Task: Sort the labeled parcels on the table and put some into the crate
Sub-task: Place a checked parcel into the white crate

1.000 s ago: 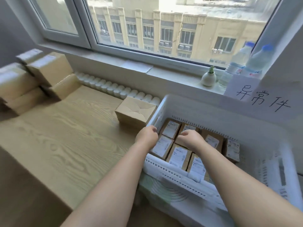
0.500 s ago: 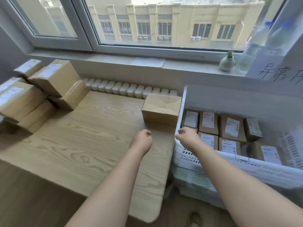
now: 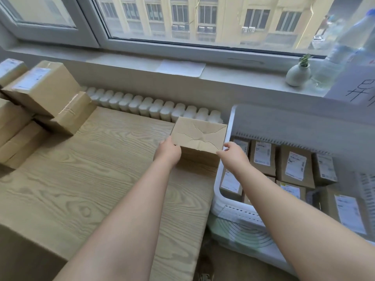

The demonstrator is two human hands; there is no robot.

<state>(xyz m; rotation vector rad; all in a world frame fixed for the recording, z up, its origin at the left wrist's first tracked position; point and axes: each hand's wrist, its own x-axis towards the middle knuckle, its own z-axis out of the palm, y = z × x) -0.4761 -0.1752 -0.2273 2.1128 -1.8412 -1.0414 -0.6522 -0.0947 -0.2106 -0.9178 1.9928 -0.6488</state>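
Note:
A brown cardboard parcel [image 3: 199,135] with a creased, cracked top stands at the far right corner of the wooden table [image 3: 85,179]. My left hand [image 3: 168,152] grips its near left corner. My right hand [image 3: 233,154] pinches its near right corner, thumb on the top edge. No label shows on this parcel. Right of the table sits a white plastic crate [image 3: 231,122] holding several small brown parcels with white labels [image 3: 295,166].
A pile of labeled brown parcels [image 3: 42,88] is stacked at the table's far left. A white radiator [image 3: 154,107] runs behind the table under the windowsill, which carries a small vase [image 3: 298,75], plastic bottles [image 3: 345,47] and a handwritten sign [image 3: 357,86].
Both hands left the crate, moved left and forward, and took hold of the creased parcel's near corners. The view swung left and down.

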